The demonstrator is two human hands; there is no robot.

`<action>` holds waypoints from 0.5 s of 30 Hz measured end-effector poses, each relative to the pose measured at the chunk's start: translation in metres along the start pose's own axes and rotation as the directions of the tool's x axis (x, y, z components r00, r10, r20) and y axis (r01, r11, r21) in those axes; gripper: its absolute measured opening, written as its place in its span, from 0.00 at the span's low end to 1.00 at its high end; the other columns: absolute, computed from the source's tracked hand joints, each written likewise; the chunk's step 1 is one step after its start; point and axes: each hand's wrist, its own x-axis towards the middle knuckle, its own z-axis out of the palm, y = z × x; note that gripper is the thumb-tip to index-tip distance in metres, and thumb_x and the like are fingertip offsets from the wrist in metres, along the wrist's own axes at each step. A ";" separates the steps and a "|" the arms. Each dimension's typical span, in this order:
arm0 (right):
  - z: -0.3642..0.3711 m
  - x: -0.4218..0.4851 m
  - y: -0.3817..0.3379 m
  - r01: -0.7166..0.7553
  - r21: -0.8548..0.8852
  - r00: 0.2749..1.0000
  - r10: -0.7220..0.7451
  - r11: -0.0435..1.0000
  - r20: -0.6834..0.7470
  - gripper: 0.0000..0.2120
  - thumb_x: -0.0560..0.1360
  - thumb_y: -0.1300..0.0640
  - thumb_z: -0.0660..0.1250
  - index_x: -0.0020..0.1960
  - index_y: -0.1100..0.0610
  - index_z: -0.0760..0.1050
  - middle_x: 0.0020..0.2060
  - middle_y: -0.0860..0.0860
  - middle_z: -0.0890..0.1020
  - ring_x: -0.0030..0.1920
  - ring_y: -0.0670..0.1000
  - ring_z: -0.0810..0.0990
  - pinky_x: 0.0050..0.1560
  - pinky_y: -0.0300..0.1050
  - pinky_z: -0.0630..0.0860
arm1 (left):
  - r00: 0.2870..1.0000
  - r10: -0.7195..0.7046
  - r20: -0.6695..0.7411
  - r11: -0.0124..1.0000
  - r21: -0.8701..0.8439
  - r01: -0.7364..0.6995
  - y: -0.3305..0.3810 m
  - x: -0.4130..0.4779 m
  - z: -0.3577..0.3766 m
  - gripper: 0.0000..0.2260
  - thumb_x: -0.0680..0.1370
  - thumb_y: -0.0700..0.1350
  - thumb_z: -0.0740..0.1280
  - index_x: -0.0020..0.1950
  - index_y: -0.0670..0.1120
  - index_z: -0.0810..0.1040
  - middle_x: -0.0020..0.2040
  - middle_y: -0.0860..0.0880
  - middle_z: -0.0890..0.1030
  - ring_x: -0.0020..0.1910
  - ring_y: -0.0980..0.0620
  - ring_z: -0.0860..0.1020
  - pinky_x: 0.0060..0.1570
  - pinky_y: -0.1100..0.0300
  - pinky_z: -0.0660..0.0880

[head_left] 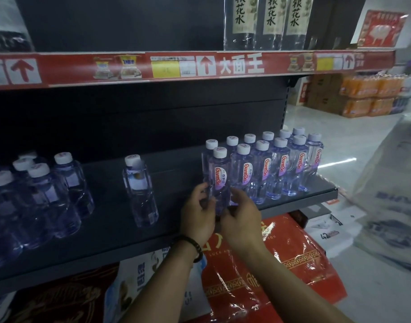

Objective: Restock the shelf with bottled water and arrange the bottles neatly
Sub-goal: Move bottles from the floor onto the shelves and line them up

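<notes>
Both hands hold one slim water bottle with a white cap and red-lettered label, upright at the front of the dark shelf. My left hand curls round its lower left side; my right hand grips its base from the right. Right of it stand two neat rows of several like bottles. A wider bottle stands alone mid-shelf, and several wider bottles cluster at the left.
The upper shelf's red price strip runs overhead, with tall labelled bottles above it. Red and white packaged goods lie under the shelf. Orange drink cases and a white wrapped stack stand on the floor at right.
</notes>
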 end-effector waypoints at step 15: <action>0.010 -0.003 0.000 -0.016 -0.006 1.000 0.016 1.000 0.010 0.25 0.74 0.49 0.57 0.70 0.40 0.74 0.57 0.45 0.84 0.58 0.53 0.83 0.58 0.60 0.83 | 0.999 -0.008 0.042 0.998 -0.061 0.011 0.000 -0.004 0.001 0.20 0.83 0.40 0.67 0.71 0.59 0.74 0.58 0.53 0.83 0.54 0.54 0.84 0.57 0.47 0.83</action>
